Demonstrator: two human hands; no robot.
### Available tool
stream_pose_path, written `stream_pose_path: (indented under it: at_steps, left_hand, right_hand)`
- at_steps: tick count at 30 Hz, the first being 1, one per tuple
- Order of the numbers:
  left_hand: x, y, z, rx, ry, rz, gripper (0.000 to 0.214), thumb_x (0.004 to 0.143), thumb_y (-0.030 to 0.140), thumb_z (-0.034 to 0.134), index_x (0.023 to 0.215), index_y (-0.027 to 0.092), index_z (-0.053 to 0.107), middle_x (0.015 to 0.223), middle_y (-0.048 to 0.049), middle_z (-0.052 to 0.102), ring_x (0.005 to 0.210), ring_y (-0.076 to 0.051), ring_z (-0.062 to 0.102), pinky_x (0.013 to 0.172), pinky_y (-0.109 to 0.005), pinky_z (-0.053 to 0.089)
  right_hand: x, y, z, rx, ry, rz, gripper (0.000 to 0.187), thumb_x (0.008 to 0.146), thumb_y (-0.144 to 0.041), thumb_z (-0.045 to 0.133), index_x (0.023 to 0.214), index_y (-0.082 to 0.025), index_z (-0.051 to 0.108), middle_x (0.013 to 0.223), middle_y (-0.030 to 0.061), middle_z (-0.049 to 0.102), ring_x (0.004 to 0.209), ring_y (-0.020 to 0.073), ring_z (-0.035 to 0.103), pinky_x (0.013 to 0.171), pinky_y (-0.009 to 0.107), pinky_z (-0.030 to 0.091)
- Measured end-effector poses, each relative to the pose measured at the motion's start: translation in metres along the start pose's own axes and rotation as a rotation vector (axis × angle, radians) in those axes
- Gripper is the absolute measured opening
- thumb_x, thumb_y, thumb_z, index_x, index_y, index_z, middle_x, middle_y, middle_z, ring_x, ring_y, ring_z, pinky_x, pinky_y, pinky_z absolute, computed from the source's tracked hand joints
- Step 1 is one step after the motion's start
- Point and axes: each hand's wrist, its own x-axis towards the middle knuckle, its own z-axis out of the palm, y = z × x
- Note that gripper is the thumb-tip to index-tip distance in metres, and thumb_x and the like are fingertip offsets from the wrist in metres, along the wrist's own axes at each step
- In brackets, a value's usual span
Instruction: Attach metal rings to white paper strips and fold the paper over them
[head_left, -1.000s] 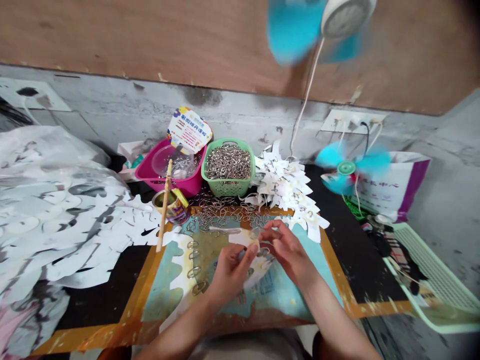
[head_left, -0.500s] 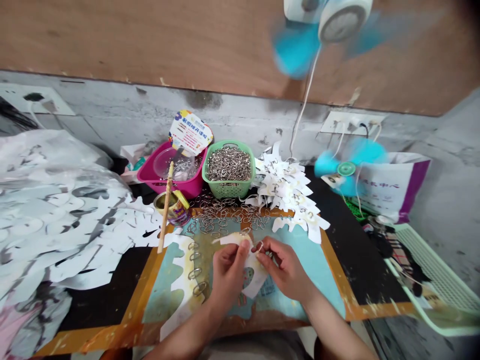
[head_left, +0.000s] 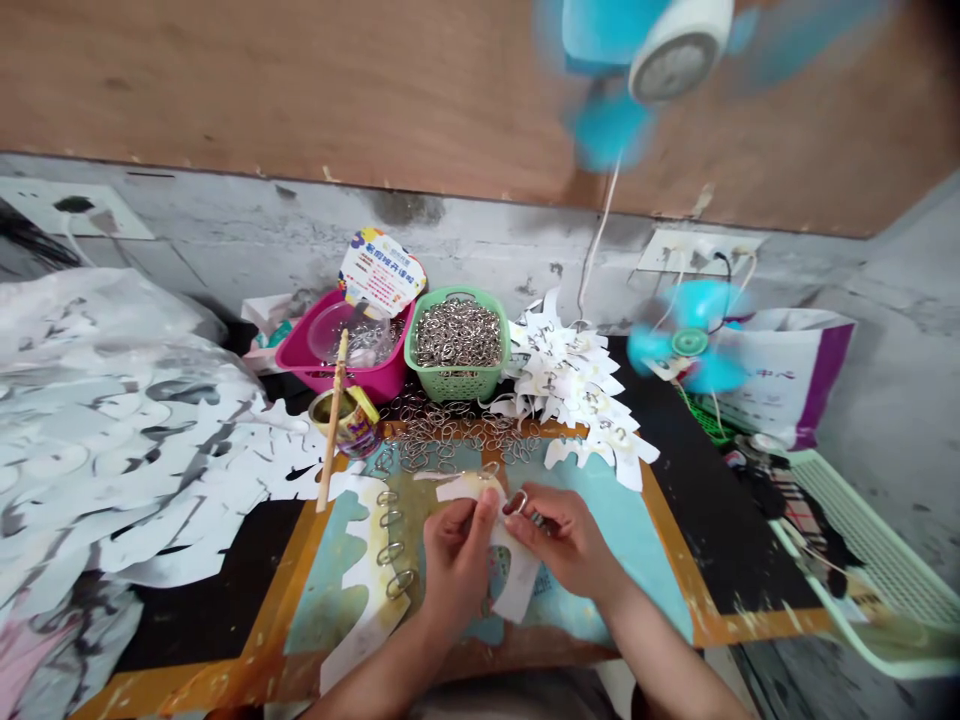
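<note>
My left hand (head_left: 457,550) pinches a white cut-out piece (head_left: 517,580) with scalloped edges, thumb on top. At its upper edge a metal ring (head_left: 489,470) shows. Close by on the right, my right hand (head_left: 566,535) is closed, with an oval metal ring (head_left: 516,502) between thumb and forefinger, at the edge of the piece. Further left lies another white cut-out strip (head_left: 360,590), yellowish along one side, with several oval rings in a row on it. Loose metal rings (head_left: 465,430) are scattered beyond my hands.
A green basket (head_left: 457,385) full of rings stands beside a pink basket (head_left: 315,374). In front is a small pot (head_left: 352,425) with a stick (head_left: 332,425) across it. White cut-outs pile up left (head_left: 172,470) and right (head_left: 566,365). Two blue fans (head_left: 688,342) spin nearby.
The white piece has turned slightly in my left hand, its lower end swinging right. The ring in my right hand is tilted differently and sits slightly lower.
</note>
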Motion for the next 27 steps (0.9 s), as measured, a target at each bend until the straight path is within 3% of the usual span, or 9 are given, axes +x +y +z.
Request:
stream_pose_path:
  at_steps: [4, 8, 10, 14, 16, 20, 24, 27]
  left_hand:
    - [-0.004, -0.007, 0.003, -0.226, -0.028, -0.174, 0.066, 0.066, 0.072, 0.072, 0.051, 0.019, 0.036, 0.049, 0.0054, 0.033, 0.046, -0.006, 0.03, 0.043, -0.02, 0.028]
    - [-0.004, -0.013, 0.008, -0.421, 0.037, -0.347, 0.058, 0.056, 0.065, 0.082, 0.063, 0.018, 0.05, 0.056, 0.0044, 0.05, 0.048, -0.008, 0.045, 0.046, -0.019, 0.038]
    - [-0.002, -0.015, 0.006, -0.456, -0.013, -0.389, 0.056, 0.056, 0.063, 0.084, 0.07, 0.017, 0.055, 0.061, 0.0022, 0.056, 0.052, -0.01, 0.05, 0.048, -0.021, 0.042]
    - [0.003, -0.019, -0.005, -0.421, -0.181, -0.238, 0.061, 0.056, 0.071, 0.079, 0.077, 0.017, 0.059, 0.069, -0.0017, 0.061, 0.061, -0.013, 0.055, 0.054, -0.024, 0.046]
    - [0.005, -0.022, -0.009, -0.314, -0.252, -0.185, 0.06, 0.058, 0.07, 0.079, 0.071, 0.016, 0.056, 0.063, 0.0007, 0.055, 0.056, -0.01, 0.049, 0.049, -0.021, 0.04]
    - [0.005, -0.024, -0.01, -0.185, -0.432, -0.238, 0.055, 0.075, 0.063, 0.072, 0.058, 0.016, 0.047, 0.049, 0.0027, 0.047, 0.043, -0.006, 0.039, 0.041, -0.019, 0.027]
    - [0.004, -0.025, -0.01, -0.253, -0.394, -0.27, 0.057, 0.074, 0.062, 0.073, 0.054, 0.017, 0.045, 0.047, 0.0007, 0.05, 0.041, -0.008, 0.043, 0.041, -0.02, 0.029]
    - [0.003, -0.024, -0.009, -0.22, -0.399, -0.275, 0.058, 0.072, 0.064, 0.074, 0.053, 0.017, 0.045, 0.047, 0.0001, 0.051, 0.041, -0.008, 0.042, 0.04, -0.021, 0.028]
  right_hand:
    - [-0.005, 0.013, 0.005, 0.155, -0.004, -0.072, 0.032, 0.093, -0.042, 0.06, 0.071, -0.02, 0.063, 0.082, 0.0049, 0.063, 0.074, 0.0178, 0.055, 0.066, 0.029, 0.041]
    - [-0.006, 0.026, 0.006, 0.282, 0.06, -0.002, 0.034, 0.089, -0.046, 0.065, 0.068, -0.02, 0.061, 0.081, 0.0042, 0.062, 0.072, 0.0177, 0.054, 0.065, 0.029, 0.041]
    - [-0.004, 0.027, 0.003, 0.315, 0.077, 0.044, 0.034, 0.088, -0.046, 0.066, 0.068, -0.02, 0.061, 0.079, 0.0036, 0.061, 0.07, 0.0167, 0.052, 0.064, 0.028, 0.039]
    - [-0.001, 0.024, -0.004, 0.276, 0.071, 0.086, 0.038, 0.088, -0.049, 0.067, 0.065, -0.019, 0.06, 0.074, 0.0027, 0.058, 0.067, 0.016, 0.051, 0.062, 0.028, 0.038]
    - [-0.001, 0.023, -0.004, 0.243, 0.058, 0.105, 0.04, 0.088, -0.052, 0.066, 0.064, -0.019, 0.06, 0.07, 0.0019, 0.056, 0.065, 0.0155, 0.049, 0.06, 0.028, 0.037]
    - [-0.002, 0.024, -0.003, 0.35, 0.014, 0.169, 0.046, 0.085, -0.06, 0.065, 0.065, -0.02, 0.059, 0.065, 0.002, 0.055, 0.06, 0.0163, 0.051, 0.057, 0.029, 0.041]
    - [0.0, 0.021, -0.01, 0.542, 0.01, 0.209, 0.058, 0.082, -0.074, 0.056, 0.07, -0.017, 0.062, 0.065, 0.0038, 0.055, 0.056, 0.0157, 0.05, 0.052, 0.028, 0.038]
    - [0.003, 0.014, -0.016, 0.415, 0.047, 0.195, 0.046, 0.087, -0.061, 0.061, 0.079, -0.016, 0.065, 0.069, 0.0016, 0.056, 0.06, 0.013, 0.048, 0.056, 0.025, 0.036]
